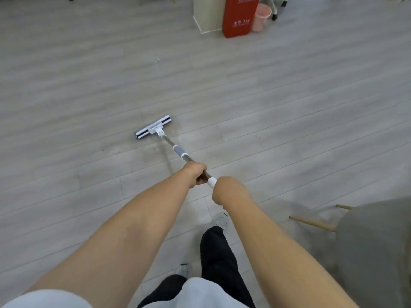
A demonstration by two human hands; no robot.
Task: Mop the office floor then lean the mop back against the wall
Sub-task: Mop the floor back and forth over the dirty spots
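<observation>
Gripping mop w/ both hands, left & right; pink bin contents unseen.

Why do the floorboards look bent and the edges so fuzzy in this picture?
Head view: the wide-angle lens bows the grey wood-plank floor lines and stretches the forearms; the grey upholstered chair at the right edge is smeared; soft, even light throws only a faint shadow beside the metal mop handle; the white-and-blue flat mop head stays fairly sharp.
</observation>
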